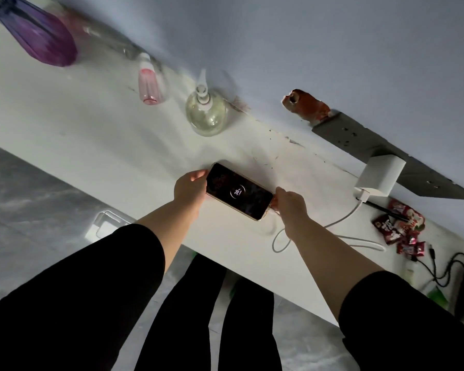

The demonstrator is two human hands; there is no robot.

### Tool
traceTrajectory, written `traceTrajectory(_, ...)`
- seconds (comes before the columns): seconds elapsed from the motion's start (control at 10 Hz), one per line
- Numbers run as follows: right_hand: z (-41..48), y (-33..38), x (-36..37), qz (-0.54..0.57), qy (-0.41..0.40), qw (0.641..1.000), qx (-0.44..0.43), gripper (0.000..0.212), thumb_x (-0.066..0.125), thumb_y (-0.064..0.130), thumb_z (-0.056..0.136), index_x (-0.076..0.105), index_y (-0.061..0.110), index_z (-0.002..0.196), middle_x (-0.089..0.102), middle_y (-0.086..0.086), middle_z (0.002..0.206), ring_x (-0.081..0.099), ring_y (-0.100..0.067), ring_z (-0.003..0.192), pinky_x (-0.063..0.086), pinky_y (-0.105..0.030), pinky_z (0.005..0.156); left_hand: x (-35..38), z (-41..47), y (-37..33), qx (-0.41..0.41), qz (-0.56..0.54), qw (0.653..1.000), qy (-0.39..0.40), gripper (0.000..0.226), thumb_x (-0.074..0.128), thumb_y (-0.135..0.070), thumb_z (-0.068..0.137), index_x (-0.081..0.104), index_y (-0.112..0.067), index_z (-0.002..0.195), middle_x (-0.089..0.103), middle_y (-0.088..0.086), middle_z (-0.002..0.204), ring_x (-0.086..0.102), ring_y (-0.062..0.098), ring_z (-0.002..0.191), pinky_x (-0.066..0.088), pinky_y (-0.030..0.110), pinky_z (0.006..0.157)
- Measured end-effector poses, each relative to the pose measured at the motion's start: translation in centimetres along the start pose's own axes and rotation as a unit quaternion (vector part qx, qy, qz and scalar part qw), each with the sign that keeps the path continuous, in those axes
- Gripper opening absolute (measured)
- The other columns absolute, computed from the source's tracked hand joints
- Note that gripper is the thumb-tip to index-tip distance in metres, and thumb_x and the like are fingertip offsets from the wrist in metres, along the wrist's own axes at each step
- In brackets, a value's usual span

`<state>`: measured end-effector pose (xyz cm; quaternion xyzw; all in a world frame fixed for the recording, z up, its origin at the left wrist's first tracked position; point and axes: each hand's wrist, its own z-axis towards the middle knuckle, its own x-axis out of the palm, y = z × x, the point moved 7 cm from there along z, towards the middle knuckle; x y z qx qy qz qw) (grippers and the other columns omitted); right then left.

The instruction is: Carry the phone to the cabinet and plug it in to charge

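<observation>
Gripping the phone (239, 192) with my left hand (190, 186), I see 38% charging. My right hand (289, 203) pinches the white cable (340, 218) at its far end.

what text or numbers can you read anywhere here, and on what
"38" with a small percent sign: inside the charging ring on the phone screen.
Small line under the 38: too small to read.
Red snack packets at the right: white lettering, too blurred to read.
Nothing else bears readable text.
</observation>
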<state>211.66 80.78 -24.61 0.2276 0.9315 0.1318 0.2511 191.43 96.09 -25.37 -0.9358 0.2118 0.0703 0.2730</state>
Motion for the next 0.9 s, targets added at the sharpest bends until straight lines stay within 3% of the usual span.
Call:
traceTrajectory(0.1,-0.5,0.0,0.0,-0.007,-0.024,1.000,-0.004,0.018,0.045,0.024,0.080,0.053,0.011,0.071,0.047,-0.010,0.073,0.041,-0.022,0.068,0.030,-0.031,0.062,-0.3,-0.1,0.2,0.006,0.029,1.000,-0.010,0.048,0.042,-0.005,0.082,0.063,-0.029,0.118,0.063,-0.002,0.124,0.061,0.023,0.110,0.055,0.032,0.083)
traceTrajectory(0.2,-0.8,0.0,0.1,-0.019,-0.039,0.999,-0.008,0.018,0.043,0.017,0.079,0.042,0.013,0.062,0.036,-0.005,0.061,0.027,-0.021,0.055,0.018,-0.029,0.051,-0.4,-0.3,0.1,0.017,0.060,0.998,-0.013,0.056,0.037,-0.002,0.078,0.061,-0.027,0.122,0.062,-0.003,0.127,0.061,0.026,0.111,0.047,0.023,0.066)
traceTrajectory(0.3,-1.5,0.4,0.0,-0.053,-0.044,0.997,-0.025,0.027,0.041,0.010,0.079,0.032,0.017,0.055,0.027,-0.001,0.054,0.021,-0.020,0.050,0.016,-0.027,0.048,-0.4,-0.6,-0.2,0.030,0.086,0.996,-0.006,0.054,0.037,-0.005,0.081,0.059,-0.026,0.125,0.060,-0.003,0.132,0.061,0.020,0.109,0.048,0.024,0.076)
traceTrajectory(0.4,-2.2,1.2,0.1,-0.115,-0.021,0.990,-0.075,0.025,0.043,0.011,0.084,0.067,0.013,0.092,0.063,-0.015,0.083,0.050,-0.029,0.065,0.040,-0.032,0.058,-0.7,-1.3,-1.1,0.059,0.168,0.984,0.011,0.052,0.038,-0.006,0.085,0.054,-0.024,0.131,0.055,-0.004,0.138,0.054,0.011,0.097,0.041,0.019,0.066)
traceTrajectory(0.5,-3.4,1.9,-0.5,-0.178,-0.006,0.976,-0.123,0.042,0.045,0.018,0.089,0.055,0.012,0.129,0.060,-0.008,0.128,0.053,-0.020,0.088,0.037,-0.026,0.070,-1.0,-2.7,-2.3,0.096,0.244,0.965,0.032,0.051,0.038,-0.010,0.086,0.050,-0.022,0.134,0.052,-0.002,0.142,0.059,0.011,0.084,0.044,0.022,0.068)
traceTrajectory(0.6,-5.6,3.1,-2.1,-0.201,-0.007,0.965,-0.167,0.035,0.044,0.017,0.089,0.061,0.013,0.120,0.064,-0.008,0.120,0.058,-0.023,0.094,0.039,-0.027,0.075,-1.5,-4.9,-4.3,0.139,0.312,0.939,0.036,0.048,0.040,-0.015,0.087,0.051,-0.023,0.133,0.053,0.003,0.139,0.063,0.018,0.087,0.051,0.029,0.070)
traceTrajectory(0.7,-8.6,4.3,-4.7,-0.193,-0.019,0.965,-0.177,0.029,0.043,0.021,0.089,0.064,0.020,0.110,0.069,-0.004,0.107,0.062,-0.024,0.087,0.048,-0.031,0.073,-1.7,-8.2,-6.5,0.181,0.387,0.903,0.045,0.046,0.041,-0.018,0.087,0.052,-0.025,0.131,0.054,0.001,0.138,0.057,0.023,0.115,0.048,0.031,0.088)
traceTrajectory(0.9,-15.5,5.2,-11.4,-0.170,-0.070,0.960,-0.212,0.023,0.042,0.033,0.091,0.063,0.028,0.099,0.071,0.006,0.090,0.062,-0.022,0.078,0.051,-0.034,0.070,-1.3,-16.9,-11.1,0.281,0.440,0.852,0.045,0.039,0.046,-0.021,0.090,0.054,-0.021,0.128,0.059,0.003,0.131,0.053,0.022,0.120,0.044,0.035,0.097)
